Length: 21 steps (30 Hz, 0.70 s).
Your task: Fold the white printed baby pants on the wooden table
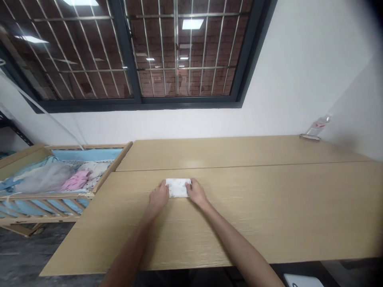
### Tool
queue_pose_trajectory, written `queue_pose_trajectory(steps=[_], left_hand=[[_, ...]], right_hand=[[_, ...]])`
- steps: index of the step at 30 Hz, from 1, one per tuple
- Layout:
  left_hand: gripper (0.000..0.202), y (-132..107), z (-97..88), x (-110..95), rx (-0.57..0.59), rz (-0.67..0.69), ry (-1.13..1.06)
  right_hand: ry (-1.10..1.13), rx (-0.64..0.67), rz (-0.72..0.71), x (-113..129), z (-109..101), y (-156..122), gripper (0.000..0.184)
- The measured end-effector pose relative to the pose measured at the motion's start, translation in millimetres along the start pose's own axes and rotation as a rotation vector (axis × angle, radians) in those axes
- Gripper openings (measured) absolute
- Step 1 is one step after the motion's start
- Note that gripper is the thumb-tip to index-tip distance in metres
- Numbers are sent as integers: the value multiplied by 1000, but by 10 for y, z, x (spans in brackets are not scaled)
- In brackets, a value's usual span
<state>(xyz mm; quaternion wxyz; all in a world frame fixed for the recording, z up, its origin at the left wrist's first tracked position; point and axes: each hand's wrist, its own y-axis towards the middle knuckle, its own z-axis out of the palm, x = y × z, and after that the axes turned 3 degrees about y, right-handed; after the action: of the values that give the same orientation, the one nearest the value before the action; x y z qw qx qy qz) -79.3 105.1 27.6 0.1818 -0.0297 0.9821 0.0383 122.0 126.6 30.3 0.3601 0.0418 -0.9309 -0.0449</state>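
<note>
obs: a small white patterned piece (pixel 176 189), cloth or soft packet (cannot tell which), is at the centre of the clock, over the pale tabletop (pixel 278 207).

risks, as judged: a pull by both hands at once could stretch or crease it, the cause being opposed grips at its two ends. uneven pull could skew it or slip one end free, since each hand has only a margin. if it is folded in layers, a pinch on the top one alone could open it. the tabletop seam (pixel 209 167) runs just beyond it at 12 o'clock; a low edge slid that way might catch there.

grip: left hand (pixel 159 195) at 9 o'clock, fingers bent in on that end; right hand (pixel 196 192) at 3 o'clock, thumb laid over the near face. both appear closed on the piece, with little gap; the undersides are hidden.

position: the piece spans between the hands, roughly level, its middle uncovered. whether it touches the tabletop or is slightly raised, cannot tell.
</note>
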Motion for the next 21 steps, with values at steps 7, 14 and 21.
queue_pose_trajectory(steps=[7,14,21], left_hand=[[33,-58,90,-72,-184,-22,69],[62,-89,148,-114,-384,416,-50],[66,-136,409,-131,-240,513,59]], right_hand=[[113,-82,85,-52,13,49,37],[-48,-166,-418,23,-10,-104,55],[-273,170,-536,47,170,-115,65]])
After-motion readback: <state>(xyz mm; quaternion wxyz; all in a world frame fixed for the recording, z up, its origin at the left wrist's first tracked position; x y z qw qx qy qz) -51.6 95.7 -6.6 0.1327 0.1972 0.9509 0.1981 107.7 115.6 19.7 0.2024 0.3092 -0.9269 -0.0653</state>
